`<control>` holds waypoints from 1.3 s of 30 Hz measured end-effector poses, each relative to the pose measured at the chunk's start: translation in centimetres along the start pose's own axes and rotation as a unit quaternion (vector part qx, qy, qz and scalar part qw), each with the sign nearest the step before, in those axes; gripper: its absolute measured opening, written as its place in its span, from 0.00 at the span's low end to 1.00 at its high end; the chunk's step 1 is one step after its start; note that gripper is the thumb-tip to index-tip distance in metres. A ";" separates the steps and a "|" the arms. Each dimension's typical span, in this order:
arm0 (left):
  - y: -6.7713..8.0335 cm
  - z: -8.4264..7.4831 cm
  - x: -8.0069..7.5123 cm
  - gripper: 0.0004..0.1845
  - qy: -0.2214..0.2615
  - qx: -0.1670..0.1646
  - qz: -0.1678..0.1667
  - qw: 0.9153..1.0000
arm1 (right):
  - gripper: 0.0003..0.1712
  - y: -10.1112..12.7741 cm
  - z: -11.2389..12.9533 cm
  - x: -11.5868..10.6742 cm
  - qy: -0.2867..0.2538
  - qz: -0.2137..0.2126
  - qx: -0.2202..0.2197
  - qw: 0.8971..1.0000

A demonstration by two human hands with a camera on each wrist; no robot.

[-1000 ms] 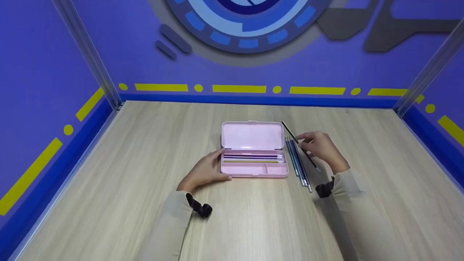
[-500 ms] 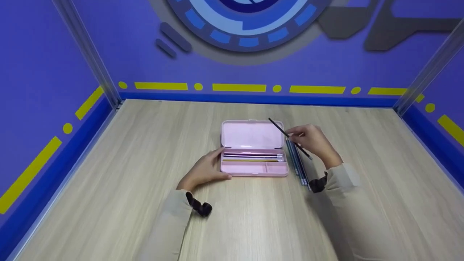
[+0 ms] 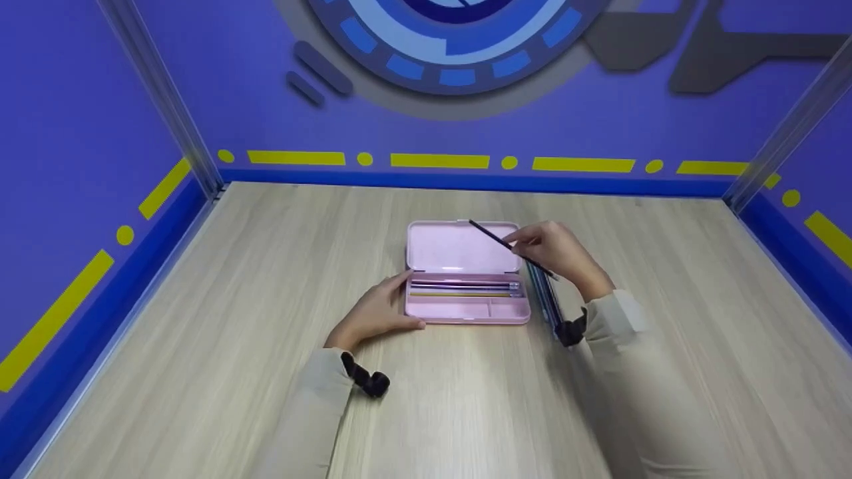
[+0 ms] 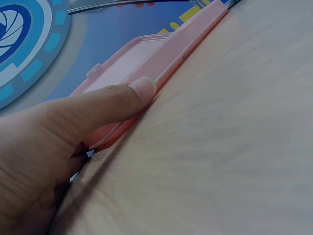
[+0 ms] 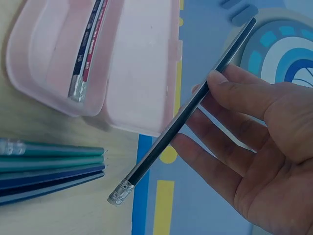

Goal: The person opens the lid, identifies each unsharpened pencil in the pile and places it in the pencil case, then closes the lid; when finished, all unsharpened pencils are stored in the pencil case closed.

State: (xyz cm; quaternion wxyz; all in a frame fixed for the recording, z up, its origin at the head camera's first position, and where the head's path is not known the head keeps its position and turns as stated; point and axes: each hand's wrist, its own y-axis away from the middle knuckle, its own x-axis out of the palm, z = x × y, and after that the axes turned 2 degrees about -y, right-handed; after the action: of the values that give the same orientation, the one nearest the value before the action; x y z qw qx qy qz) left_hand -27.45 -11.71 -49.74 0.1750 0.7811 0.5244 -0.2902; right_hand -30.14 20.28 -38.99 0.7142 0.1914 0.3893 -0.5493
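Your left hand (image 3: 376, 311) lies nearest you, its straight fingers pressed against the left end of the open pink pencil case (image 3: 466, 310) on the bench (image 3: 266, 279). Pencils (image 3: 462, 289) lie in the case's long compartment. Just right of it lies a row of blue pencils (image 3: 549, 303). Farther back, your right hand (image 3: 556, 253) pinches a black pencil (image 3: 496, 237), held tilted above the lid.

I see the open pencil case (image 3: 466, 293) at the middle of the surface (image 3: 233, 332), its lid (image 3: 462, 247) lying back behind the tray. Several pencils (image 3: 462, 288) lie in the tray's rear compartment. My left hand (image 3: 376, 313) rests against the case's left end. My right hand (image 3: 556, 256) holds one pencil (image 3: 509, 247) over the lid's right side. Loose pencils (image 3: 547, 303) lie just right of the case.
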 end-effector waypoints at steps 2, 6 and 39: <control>-0.1 -0.1 0.0 0.57 0.000 0.000 -0.001 1.000 | 0.12 -0.2 0.4 0.1 -0.001 0.005 -0.004 1.000; -0.2 0.0 0.0 0.56 -0.001 0.005 -0.004 1.000 | 0.12 -0.5 1.1 0.7 -0.008 0.022 -0.018 1.000; -0.1 0.1 0.0 0.56 -0.014 0.003 -0.004 1.000 | 0.12 -1.2 1.8 5.3 0.010 0.102 -0.083 0.991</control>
State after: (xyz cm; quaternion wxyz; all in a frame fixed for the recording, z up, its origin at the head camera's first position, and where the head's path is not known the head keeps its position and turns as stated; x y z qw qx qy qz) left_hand -27.58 -11.71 -49.82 0.1786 0.7758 0.5238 -0.3031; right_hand -30.17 15.28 -41.76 0.7759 0.1754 0.4194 -0.4373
